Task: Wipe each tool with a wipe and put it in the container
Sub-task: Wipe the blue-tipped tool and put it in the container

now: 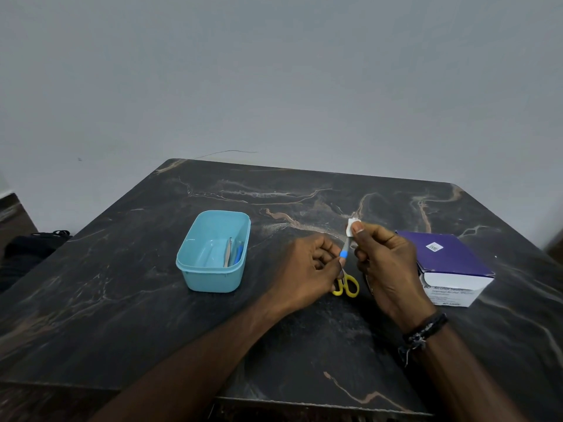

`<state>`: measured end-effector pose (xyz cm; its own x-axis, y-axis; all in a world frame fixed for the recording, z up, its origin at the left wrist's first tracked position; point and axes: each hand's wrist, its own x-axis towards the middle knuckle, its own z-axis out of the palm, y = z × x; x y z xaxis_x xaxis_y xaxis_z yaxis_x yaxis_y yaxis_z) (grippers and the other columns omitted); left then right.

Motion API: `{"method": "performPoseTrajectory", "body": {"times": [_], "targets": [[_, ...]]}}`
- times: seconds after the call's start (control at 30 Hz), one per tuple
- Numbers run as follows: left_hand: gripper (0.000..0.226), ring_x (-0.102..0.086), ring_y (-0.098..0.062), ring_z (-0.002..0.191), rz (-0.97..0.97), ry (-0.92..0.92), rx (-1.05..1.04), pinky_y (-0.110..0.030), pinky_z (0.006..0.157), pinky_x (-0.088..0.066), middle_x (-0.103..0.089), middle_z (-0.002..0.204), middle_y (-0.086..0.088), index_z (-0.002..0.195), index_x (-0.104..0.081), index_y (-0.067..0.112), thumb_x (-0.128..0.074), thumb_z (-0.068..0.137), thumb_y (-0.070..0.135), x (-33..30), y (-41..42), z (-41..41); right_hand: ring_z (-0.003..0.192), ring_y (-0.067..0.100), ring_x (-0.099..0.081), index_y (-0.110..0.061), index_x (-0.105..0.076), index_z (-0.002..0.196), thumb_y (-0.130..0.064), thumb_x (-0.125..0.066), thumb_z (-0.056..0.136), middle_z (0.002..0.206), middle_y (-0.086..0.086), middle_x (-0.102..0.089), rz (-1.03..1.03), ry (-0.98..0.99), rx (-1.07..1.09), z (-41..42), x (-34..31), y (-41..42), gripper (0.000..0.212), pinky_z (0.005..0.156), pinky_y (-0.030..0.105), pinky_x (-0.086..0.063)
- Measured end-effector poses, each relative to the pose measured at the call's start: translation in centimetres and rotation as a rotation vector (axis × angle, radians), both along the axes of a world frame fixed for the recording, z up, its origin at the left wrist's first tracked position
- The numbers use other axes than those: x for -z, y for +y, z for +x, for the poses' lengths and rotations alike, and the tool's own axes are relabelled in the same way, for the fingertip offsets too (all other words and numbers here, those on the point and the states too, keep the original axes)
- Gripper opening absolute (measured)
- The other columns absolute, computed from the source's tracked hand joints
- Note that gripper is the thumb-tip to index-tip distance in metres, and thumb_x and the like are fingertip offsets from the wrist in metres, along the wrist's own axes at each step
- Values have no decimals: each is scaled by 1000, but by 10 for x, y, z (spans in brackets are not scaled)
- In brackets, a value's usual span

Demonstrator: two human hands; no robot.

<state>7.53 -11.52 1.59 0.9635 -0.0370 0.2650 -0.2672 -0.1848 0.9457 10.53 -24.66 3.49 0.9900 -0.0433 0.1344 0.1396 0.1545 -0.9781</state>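
Wiping a small tool at centre frame

The left hand [307,269] pinches the blue-tipped tool [345,249]; the right hand [387,263] pinches a wipe [352,226] over its hidden tip. Yellow scissors [347,286] lie partly covered below; the container [195,269], left, holds perhaps two tools.

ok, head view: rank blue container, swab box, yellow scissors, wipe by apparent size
1. swab box and blue container: look alike in extent, not ranked.
2. yellow scissors: partly hidden behind the left hand, so unsure.
3. wipe, pinched in the right hand: smallest.
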Motion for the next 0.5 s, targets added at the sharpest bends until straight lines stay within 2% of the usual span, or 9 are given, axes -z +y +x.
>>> {"method": "performPoseTrajectory", "body": {"times": [0.13,0.3,0.4,0.5], "targets": [[3,-61,-6,48,-93,-32,-54,-13,42,-43,-67,73,-17,90,-62,3,-64,90,6,-2,-1,0,37,1,-48,6,-65,95,-6,-58,93,44,-7,-55,-7,14,-105,-8,-5,4,14,37,13,-38],[5,-62,-6,48,-106,-69,-83,-13,42,-44,-68,75,-19,92,-62,1,-64,90,6,-3,1,0,33,1,-49,10,-63,97,-1,-54,93,39,-6,-54,8,30,-151,-13,-10,7,14,36,13,-39],[2,-62,-8,49,-59,-43,-41,-14,42,-43,-69,75,-19,89,-62,7,-63,90,6,-2,0,1,36,1,-47,5,-66,95,-5,-59,92,42,-8,-53,4,18,-71,-9,-7,3,13,36,13,-37],[0,-63,-15,51,-25,-29,-19,-15,42,-43,-70,75,-18,89,-63,5,-63,90,5,1,0,1,46,7,-39,-5,-72,92,-12,-64,90,53,0,-47,-9,7,5,-2,-1,-1,11,39,16,-34]]}}
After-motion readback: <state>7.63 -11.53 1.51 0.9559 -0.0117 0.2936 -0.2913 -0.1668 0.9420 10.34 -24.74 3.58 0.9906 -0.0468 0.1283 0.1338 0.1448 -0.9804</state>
